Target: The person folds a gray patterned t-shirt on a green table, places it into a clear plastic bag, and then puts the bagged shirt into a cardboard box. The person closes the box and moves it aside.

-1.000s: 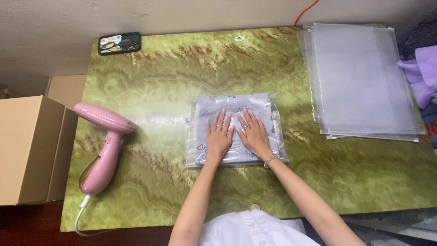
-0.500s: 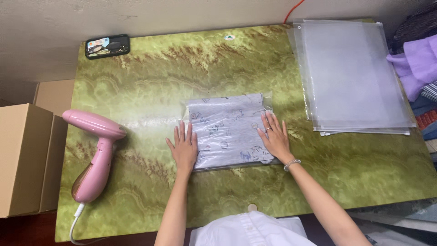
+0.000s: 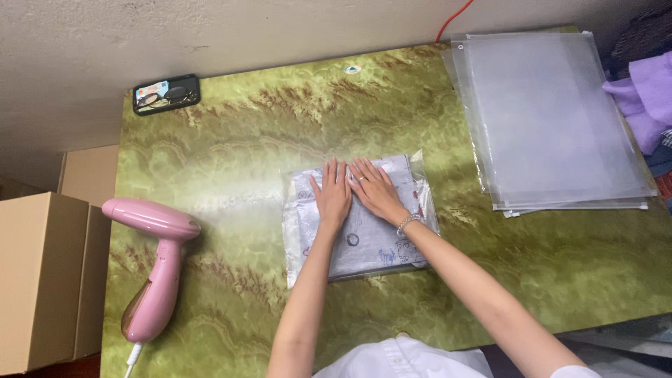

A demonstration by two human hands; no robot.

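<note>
Overhead view of a packing step on a green marbled surface (image 3: 532,280). A folded printed garment sealed inside a clear plastic bag (image 3: 364,231) lies flat at the middle of the surface, directly in front of the person. The left hand (image 3: 332,196) and right hand (image 3: 374,189) rest side by side on the upper middle of the bag, palms down, fingers extended and spread, gripping nothing (a ring and a beaded bracelet mark the right hand). The posture suggests a flattening stroke, pressing air out of the bag; a sensible continuation calls for even downward pressure carried outward toward the bag's edges, without creasing the cloth. A pink handheld steamer (image 3: 157,269) lies well apart to the left, near cardboard boxes (image 3: 42,280) beside the surface. A stack of empty clear bags (image 3: 553,119) sits at the far right corner, a dark phone (image 3: 166,94) at the far left edge, purple cloth (image 3: 647,98) beyond the stack.
</note>
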